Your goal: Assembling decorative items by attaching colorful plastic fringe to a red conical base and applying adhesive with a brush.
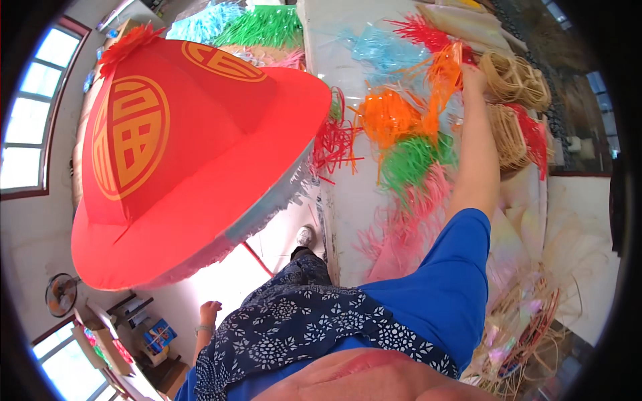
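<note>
My right arm reaches far across the table [351,247]. At its far right my right hand [473,79] is closed on a bundle of orange plastic strips [444,73], whose loose ends hang down to the left. Around it lie red strips [418,30], pale blue strips [378,50] and coiled tan strands [515,77]. A heap of orange strips [388,117] sits nearer, with green strips [411,160] and pink strips [414,214] below. My left hand [210,310] hangs low at my side, fingers curled, with nothing visible in it.
A large red hat-shaped piece [200,180] with gold emblems and a silvery fringed rim fills the left, above the floor. Green strips [264,27] lie at the back. A fan [61,295] stands at the lower left. Loose tan strands [528,327] spread at the lower right.
</note>
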